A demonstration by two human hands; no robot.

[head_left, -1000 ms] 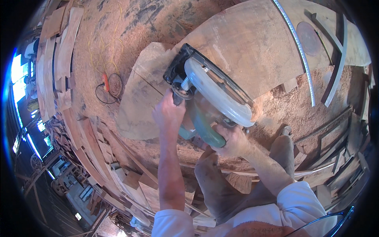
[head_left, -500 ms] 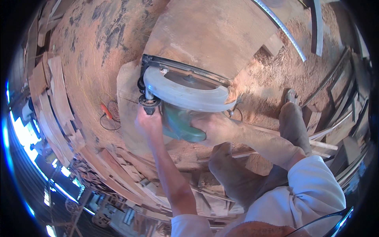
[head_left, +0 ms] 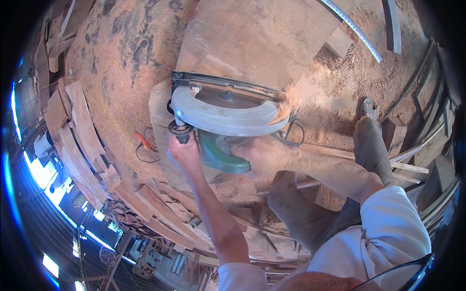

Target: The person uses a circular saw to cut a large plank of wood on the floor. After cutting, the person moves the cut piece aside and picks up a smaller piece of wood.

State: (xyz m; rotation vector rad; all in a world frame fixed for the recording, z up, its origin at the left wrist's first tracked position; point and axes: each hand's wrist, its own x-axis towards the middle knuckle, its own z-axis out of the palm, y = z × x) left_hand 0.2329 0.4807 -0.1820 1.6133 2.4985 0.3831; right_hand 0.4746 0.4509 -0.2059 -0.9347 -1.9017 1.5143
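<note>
A portable circular saw with a green body and a pale grey curved guard (head_left: 228,121) rests on a wide wooden board (head_left: 257,43). Its dark blade shows in part inside the guard. My left hand (head_left: 184,148) is closed round the black knob handle at the saw's left end. Round the green rear handle (head_left: 228,162) my right hand (head_left: 262,153) is wrapped. Sawdust (head_left: 290,104) piles up and sprays at the saw's right end. The blade's lower part is hidden.
A measuring tape or ruler strip (head_left: 357,31) lies at the upper right, near a small wood block (head_left: 339,42). An orange-handled tool (head_left: 142,141) and a dark cord lie left of the saw. Stacked planks (head_left: 85,121) line the left; offcuts lie right, near my foot (head_left: 369,107).
The saw has slid slightly left along the board with both hands on it. More sawdust shows at its right end. The whole view has shifted a little.
</note>
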